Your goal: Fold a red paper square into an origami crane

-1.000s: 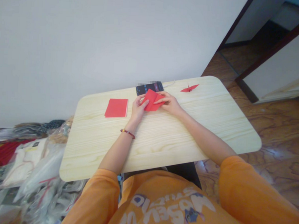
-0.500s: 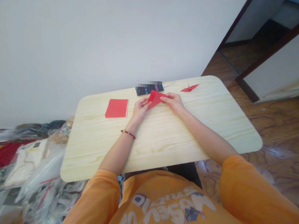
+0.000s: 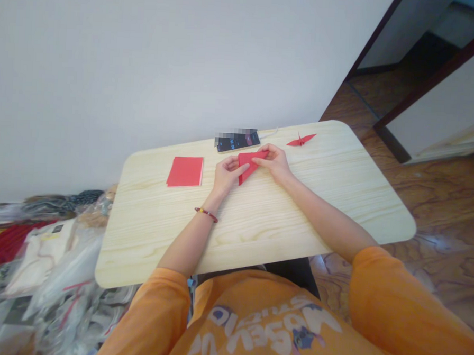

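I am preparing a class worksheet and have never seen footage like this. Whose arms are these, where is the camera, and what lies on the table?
There is no machine here. A person in an orange shirt wears a camera on the head, and it looks down at their own arms. The left hand and the right hand both pinch a folded red paper over the pale wooden table. A stack of red squares lies to its left, a phone behind it, and a small red paper crane farther right.

Table (image 3: 258,226) bare near the body; phone (image 3: 239,141), paper stack (image 3: 185,171), crane (image 3: 300,140) line far edge
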Demonstrator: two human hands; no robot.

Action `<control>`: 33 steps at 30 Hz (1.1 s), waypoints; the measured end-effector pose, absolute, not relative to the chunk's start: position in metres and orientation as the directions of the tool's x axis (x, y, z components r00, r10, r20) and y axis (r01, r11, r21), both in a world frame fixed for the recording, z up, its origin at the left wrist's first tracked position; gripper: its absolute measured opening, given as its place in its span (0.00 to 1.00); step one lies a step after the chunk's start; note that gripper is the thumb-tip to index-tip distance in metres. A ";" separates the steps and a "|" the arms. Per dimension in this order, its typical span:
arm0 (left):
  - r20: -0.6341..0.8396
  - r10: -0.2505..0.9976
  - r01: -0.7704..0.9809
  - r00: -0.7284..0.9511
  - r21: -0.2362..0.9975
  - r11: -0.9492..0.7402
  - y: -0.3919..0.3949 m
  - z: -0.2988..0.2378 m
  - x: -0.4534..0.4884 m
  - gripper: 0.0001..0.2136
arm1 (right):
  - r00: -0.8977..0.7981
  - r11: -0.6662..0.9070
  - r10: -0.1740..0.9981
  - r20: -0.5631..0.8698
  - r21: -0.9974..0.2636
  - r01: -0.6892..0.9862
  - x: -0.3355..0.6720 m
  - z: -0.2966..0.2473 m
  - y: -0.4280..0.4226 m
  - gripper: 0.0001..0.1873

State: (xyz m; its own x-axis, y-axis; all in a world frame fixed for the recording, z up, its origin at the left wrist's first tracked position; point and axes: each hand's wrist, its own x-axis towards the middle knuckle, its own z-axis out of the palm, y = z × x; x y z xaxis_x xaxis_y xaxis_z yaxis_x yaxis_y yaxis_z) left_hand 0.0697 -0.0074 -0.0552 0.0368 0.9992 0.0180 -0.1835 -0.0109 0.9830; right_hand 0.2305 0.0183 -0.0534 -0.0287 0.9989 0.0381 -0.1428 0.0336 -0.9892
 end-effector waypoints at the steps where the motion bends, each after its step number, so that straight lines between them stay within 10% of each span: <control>1: 0.008 1.000 -0.193 0.030 0.981 -0.002 -0.008 -0.056 0.070 0.20 | -0.023 0.034 0.999 0.038 -0.987 -0.157 0.230 -0.053 0.017 0.24; 6: -0.018 0.998 -0.255 -0.055 0.967 0.003 -0.009 -0.057 0.072 0.21 | -0.058 -0.053 0.998 -0.037 -0.953 -0.299 0.228 -0.049 0.012 0.39; 33: 0.008 0.979 -0.299 -0.206 0.952 -0.071 -0.016 -0.051 0.079 0.20 | -0.157 -0.197 0.977 -0.147 -0.903 -0.382 0.224 -0.048 0.010 0.25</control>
State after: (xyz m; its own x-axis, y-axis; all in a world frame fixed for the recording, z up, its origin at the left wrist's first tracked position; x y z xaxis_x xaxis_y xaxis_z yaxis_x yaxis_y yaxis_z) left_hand 0.0794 -0.0157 -0.0514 -0.2060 0.9785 0.0081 -0.2993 -0.0708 0.9515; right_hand 0.2238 0.0101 -0.0483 -0.1570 0.9766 -0.1468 -0.3820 -0.1971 -0.9029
